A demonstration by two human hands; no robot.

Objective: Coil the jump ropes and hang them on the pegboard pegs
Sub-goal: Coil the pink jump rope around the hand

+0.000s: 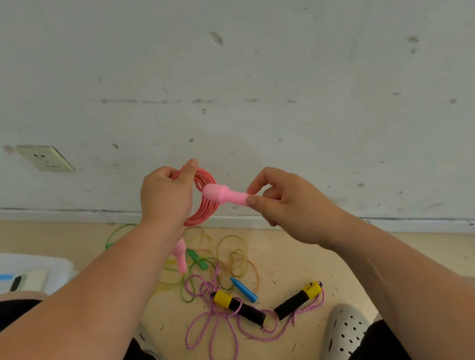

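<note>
Scuffed wall [219, 65] and floor [296, 261] fill the background; the left grip [168, 195] clutches the nearly coiled pink rope [208, 208], and the right grip [288, 204] pinches its handle [223, 195] alongside. Beneath both, purple rope [244, 308], green rope [198, 259] and yellow rope [240, 262] lie loose, uncoiled; no pegboard shows.

The tan floor [310, 260] is flecked all over with small dark bits. On it lies a tangle of ropes: a thin green rope [117, 235] with a green handle [197, 259], and amber loops [237, 255] beside a blue handle [243, 289]. Nearer lies a braided pink cord [213, 336] sprawled in loose loops, its yellow-and-black handles [243, 308] lying apart. A white tray [20, 258] sits at the left, and a grey clog [345, 332] stands at the right.
</note>
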